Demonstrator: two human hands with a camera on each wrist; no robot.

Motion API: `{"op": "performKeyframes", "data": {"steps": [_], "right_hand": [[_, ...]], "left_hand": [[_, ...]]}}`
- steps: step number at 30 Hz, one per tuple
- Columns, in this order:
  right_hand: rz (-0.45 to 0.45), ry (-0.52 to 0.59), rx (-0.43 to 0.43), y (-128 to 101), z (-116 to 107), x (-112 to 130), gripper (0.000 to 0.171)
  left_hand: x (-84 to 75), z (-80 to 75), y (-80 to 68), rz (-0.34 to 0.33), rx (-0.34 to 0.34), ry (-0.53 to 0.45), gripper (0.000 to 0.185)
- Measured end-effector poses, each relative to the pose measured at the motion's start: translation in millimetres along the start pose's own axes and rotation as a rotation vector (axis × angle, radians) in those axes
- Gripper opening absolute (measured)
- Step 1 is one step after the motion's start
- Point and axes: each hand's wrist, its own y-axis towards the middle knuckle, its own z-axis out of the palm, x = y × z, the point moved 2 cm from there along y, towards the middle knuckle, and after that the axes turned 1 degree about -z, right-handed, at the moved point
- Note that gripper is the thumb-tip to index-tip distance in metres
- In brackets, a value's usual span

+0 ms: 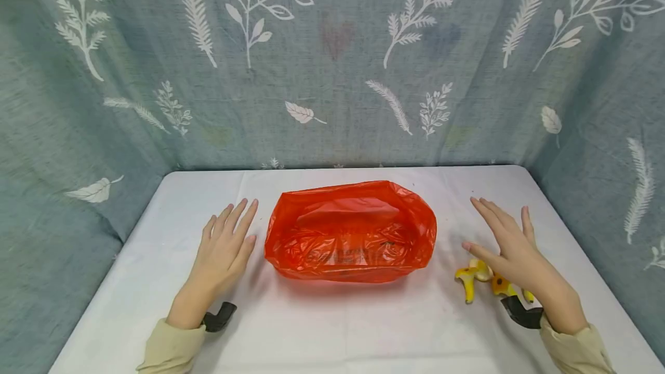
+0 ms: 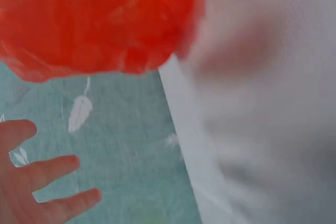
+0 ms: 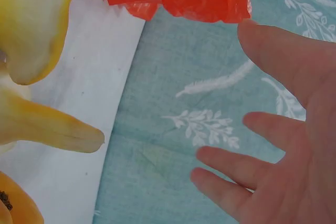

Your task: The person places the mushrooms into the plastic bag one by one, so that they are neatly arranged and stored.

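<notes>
A red plastic bag [image 1: 350, 232] stands with its mouth spread wide in the middle of the white table. To its left hovers my left hand [image 1: 223, 247], fingers straight and slightly spread, holding nothing. On the other side my right hand [image 1: 514, 247] is held out above several small yellow pieces [image 1: 467, 281], its fingers extended and thumb apart. These pieces have pale areas and dark spots; their exact kind is unclear. One tapering yellow piece [image 3: 52, 124] shows closely in the right wrist view. The right hand partly covers the pieces in the head view.
The white-covered table [image 1: 343, 328] has rounded far corners. Grey-green curtains [image 1: 332, 103] with white leaf prints stand behind it and along both sides. A black strap end [image 1: 219, 316] sticks out at the left wrist, and another black strap end [image 1: 521, 312] at the right.
</notes>
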Motion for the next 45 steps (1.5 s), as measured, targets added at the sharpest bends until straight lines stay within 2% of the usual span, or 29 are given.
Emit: {"op": "performKeyframes", "data": {"steps": [5, 11, 16, 19, 22, 25, 28, 31, 35, 39, 45], "right_hand": [[-0.01, 0.004, 0.032, 0, 1, 2, 0.07], [-0.089, 0.075, 0.066, -1, 5, 4, 0.05], [-0.034, 0.151, 0.192, 4, 11, 6, 0.038], [0.01, 0.176, 0.282, 4, 15, 4, 0.035], [0.019, 0.201, 0.346, 3, 19, 2, 0.033], [0.01, 0.23, 0.388, 2, 23, 1, 0.027], [-0.011, 0.25, 0.413, 3, 26, 3, 0.022], [-0.024, 0.256, 0.433, 5, 31, 5, 0.022], [-0.016, 0.24, 0.455, 6, 36, 7, 0.026], [0.007, 0.227, 0.462, 6, 38, 7, 0.029], [0.043, 0.2, 0.453, 6, 41, 6, 0.027]], "left_hand": [[-8.3, 0.4, 3.0, 0.001, -0.015, -0.163, 0.056], [-19.9, 1.6, 5.7, 0.01, -0.03, -0.323, 0.059], [-26.8, 9.6, 8.6, 0.003, -0.033, -0.435, 0.071], [-29.9, 18.0, 11.1, 0.029, -0.047, -0.542, 0.071], [-32.4, 26.8, 12.6, 0.082, -0.093, -0.651, 0.066], [-36.8, 32.1, 13.2, 0.14, -0.173, -0.728, 0.059], [-44.5, 31.4, 14.1, 0.157, -0.245, -0.811, 0.059], [-49.5, 32.5, 13.5, 0.149, -0.276, -0.905, 0.066], [-43.1, 47.6, 8.7, 0.145, -0.277, -0.995, 0.078], [-30.1, 67.2, 4.8, 0.161, -0.29, -1.027, 0.084], [-23.1, 75.7, 1.9, 0.171, -0.291, -1.036, 0.086]]}}
